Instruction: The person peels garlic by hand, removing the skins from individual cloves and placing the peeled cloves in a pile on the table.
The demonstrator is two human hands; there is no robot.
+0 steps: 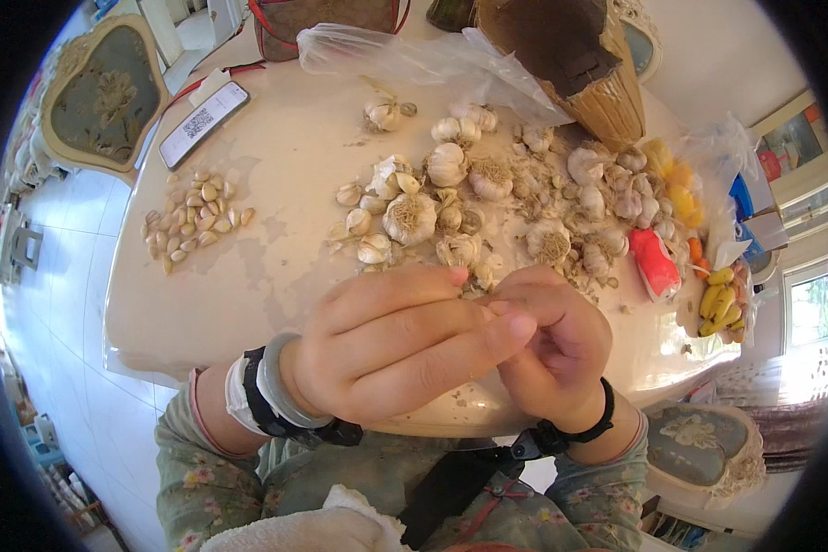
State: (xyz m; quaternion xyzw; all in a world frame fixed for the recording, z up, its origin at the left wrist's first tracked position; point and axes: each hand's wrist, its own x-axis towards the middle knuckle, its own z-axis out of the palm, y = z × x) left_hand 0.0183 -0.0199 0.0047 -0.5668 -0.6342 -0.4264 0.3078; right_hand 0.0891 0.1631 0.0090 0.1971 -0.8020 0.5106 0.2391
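My left hand (400, 338) and my right hand (559, 338) meet over the table's near edge, their fingertips pressed together. A small thing, perhaps a garlic clove, seems pinched between them, mostly hidden by the fingers. Just beyond the hands lie whole garlic bulbs (410, 219) and several loose unpeeled cloves (359, 221). More bulbs (585, 165) and scraps of dry skin spread to the right. A pile of peeled garlic cloves (196, 214) lies on the left part of the table.
A smartphone (205, 125) lies at the back left, near a handbag (324, 27). Clear plastic film (421, 62) and an open brown container (566, 69) stand at the back. On the right are a red packet (654, 265), bananas (720, 303) and yellow fruit in plastic (677, 183). Upholstered chairs (107, 96) flank the table.
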